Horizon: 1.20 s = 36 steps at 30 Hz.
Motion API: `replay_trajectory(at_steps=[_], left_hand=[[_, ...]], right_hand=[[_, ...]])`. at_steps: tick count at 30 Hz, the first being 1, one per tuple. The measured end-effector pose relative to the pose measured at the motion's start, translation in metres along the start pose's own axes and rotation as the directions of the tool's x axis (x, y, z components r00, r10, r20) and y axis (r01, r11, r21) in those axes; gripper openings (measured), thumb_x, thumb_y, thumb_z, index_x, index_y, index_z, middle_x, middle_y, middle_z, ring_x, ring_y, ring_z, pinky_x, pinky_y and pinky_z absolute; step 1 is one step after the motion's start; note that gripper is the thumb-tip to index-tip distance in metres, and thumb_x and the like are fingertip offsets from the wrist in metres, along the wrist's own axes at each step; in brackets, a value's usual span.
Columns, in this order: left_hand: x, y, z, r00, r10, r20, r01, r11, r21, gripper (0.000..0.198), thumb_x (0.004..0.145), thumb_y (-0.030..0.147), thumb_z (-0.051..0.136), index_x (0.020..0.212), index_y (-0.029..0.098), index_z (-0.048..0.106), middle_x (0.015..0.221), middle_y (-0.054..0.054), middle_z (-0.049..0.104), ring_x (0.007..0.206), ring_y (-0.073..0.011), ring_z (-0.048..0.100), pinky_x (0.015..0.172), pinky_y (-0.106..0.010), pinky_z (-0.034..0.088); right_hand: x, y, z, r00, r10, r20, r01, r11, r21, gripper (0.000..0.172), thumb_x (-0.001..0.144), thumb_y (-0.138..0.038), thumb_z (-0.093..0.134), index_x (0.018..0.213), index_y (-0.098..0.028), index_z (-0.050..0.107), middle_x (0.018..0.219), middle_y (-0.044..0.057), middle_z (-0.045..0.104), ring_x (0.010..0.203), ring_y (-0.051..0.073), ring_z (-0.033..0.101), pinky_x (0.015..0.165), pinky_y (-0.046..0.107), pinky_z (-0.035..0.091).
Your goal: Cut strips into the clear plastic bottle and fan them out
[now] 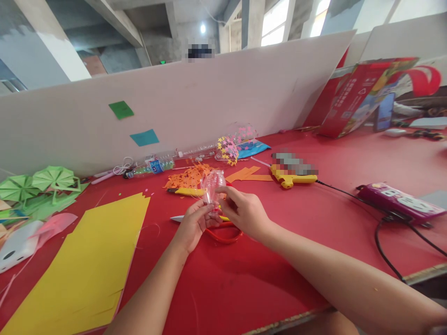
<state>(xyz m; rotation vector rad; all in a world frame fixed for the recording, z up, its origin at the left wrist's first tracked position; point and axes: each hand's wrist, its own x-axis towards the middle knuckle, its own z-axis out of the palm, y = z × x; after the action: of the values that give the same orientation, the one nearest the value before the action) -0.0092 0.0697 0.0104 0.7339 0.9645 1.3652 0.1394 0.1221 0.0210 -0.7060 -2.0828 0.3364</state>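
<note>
Forearms nearest the lens, coming in over the near edge of the red table (244, 288). Left hand (193, 225) and right hand (244, 211) both closed in fingertip pinches on a small clear plastic piece (213, 184), held above the tabletop at centre of view, faintly pink. Left thumb and forefinger at its lower end; right fingertips at its side.

Directly under the hands: red scissors (225, 235) flat on the table (only a handle loop and a pale blade tip showing). Just behind: yellow knife (186, 191), orange paper scraps (188, 177). Farther right: yellow glue gun (291, 179), corded, then purple power strip (398, 200). Left: yellow sheet (87, 260), green folded fans (38, 184).

Risk, as judged: thin plastic likely to crease or slip free if one pinch tightens more than the other; if dropped, lands on the scissors. Glue gun possibly hot, lying not far beyond the right hand.

Unclear: true shape of the plastic piece, and whether anything sits inside it. Left fingertips partly hidden behind it. Glue gun marking blurred. Right elbow cut off at frame edge.
</note>
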Motion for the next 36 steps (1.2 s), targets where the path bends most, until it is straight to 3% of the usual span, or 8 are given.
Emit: replay_trajectory(at_steps=[5,18,27,36], left_hand=[[0.0011,0.0021,0.0005,1.000,0.007,-0.004,-0.007,1.000,0.008,0.022,0.068,0.024,0.074,0.083,0.014,0.061,0.066,0.000,0.066,0.057,-0.0114,0.065,0.056,-0.019,0.050],[-0.0010,0.0026,0.0009,1.000,0.006,0.030,-0.007,0.999,0.037,0.024,0.070,0.026,0.073,0.088,0.014,0.061,0.071,-0.002,0.069,0.056,-0.0108,0.063,0.055,-0.020,0.048],[-0.0002,0.0019,-0.0004,1.000,0.005,0.025,-0.006,0.999,0.050,0.023,0.070,0.026,0.072,0.087,0.013,0.063,0.070,-0.003,0.068,0.056,-0.0115,0.063,0.054,-0.021,0.047],[0.0002,0.0024,0.0011,1.000,-0.023,0.009,0.022,0.999,0.025,0.021,0.067,0.024,0.073,0.082,0.014,0.061,0.062,0.000,0.064,0.054,-0.0112,0.062,0.054,-0.020,0.047]], right_hand=[[0.0006,0.0035,0.0008,0.998,-0.060,-0.028,0.057,0.994,-0.098,0.029,0.087,-0.021,0.042,0.105,-0.017,0.064,0.062,0.001,0.064,0.046,0.011,0.047,0.050,0.020,0.034],[0.0032,0.0011,-0.0026,0.997,0.073,-0.025,-0.072,0.996,0.045,0.025,0.085,-0.023,0.045,0.101,-0.017,0.063,0.056,-0.003,0.057,0.046,0.010,0.046,0.051,0.019,0.036],[0.0046,0.0002,-0.0026,0.987,0.160,0.023,-0.160,0.987,0.001,0.033,0.083,-0.023,0.048,0.113,-0.017,0.060,0.057,-0.004,0.057,0.047,0.011,0.047,0.052,0.020,0.035],[0.0030,-0.0040,-0.0046,0.993,0.108,0.043,-0.112,0.985,0.132,0.029,0.082,-0.022,0.045,0.107,-0.017,0.059,0.058,-0.005,0.053,0.047,0.009,0.042,0.052,0.020,0.034]])
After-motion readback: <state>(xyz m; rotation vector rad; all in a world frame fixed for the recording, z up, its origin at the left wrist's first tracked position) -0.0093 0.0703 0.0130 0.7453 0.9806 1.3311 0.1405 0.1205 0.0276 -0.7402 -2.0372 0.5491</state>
